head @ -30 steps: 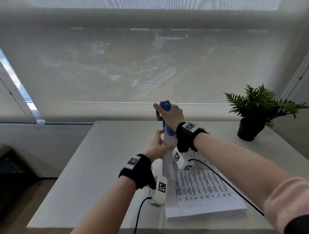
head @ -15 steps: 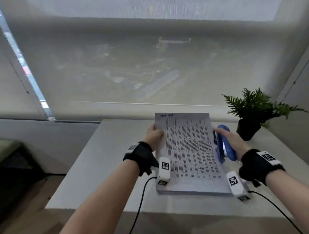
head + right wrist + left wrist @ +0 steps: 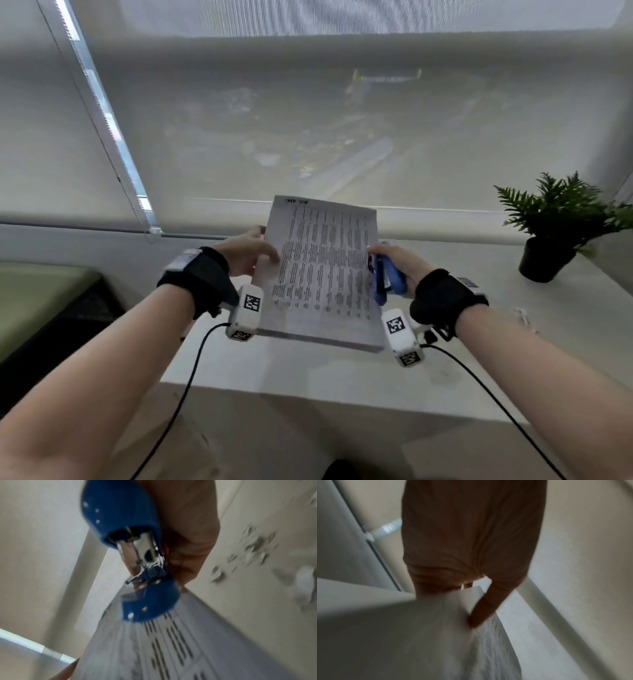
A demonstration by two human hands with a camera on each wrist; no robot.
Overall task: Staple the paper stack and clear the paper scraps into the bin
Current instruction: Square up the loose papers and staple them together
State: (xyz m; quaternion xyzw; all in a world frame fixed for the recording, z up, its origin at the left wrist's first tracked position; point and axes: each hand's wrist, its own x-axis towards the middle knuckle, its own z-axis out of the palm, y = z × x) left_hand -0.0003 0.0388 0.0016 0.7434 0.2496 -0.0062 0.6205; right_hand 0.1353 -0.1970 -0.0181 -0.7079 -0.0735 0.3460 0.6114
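The printed paper stack [image 3: 325,270] is lifted off the white table [image 3: 342,373] and tilted up. My left hand [image 3: 253,255] pinches its left edge, thumb on top [image 3: 481,609]. My right hand [image 3: 400,263] grips the blue stapler [image 3: 383,277] against the stack's right edge. In the right wrist view the stapler [image 3: 130,534] stands with its jaws apart over the paper stack [image 3: 171,649]. Small paper scraps [image 3: 248,555] lie scattered on the table at the right; one scrap [image 3: 522,317] shows in the head view. No bin is in view.
A potted fern [image 3: 561,226] stands at the table's back right. A window blind [image 3: 308,120] hangs behind the table, with its pull chain [image 3: 113,161] at the left. Cables run from both wrist cameras over the table's front edge. A dark seat [image 3: 51,308] sits left.
The stack went from lying on the table to being held up off it. My right hand carried the stapler from the stack's far left corner to its right edge. The view swung left.
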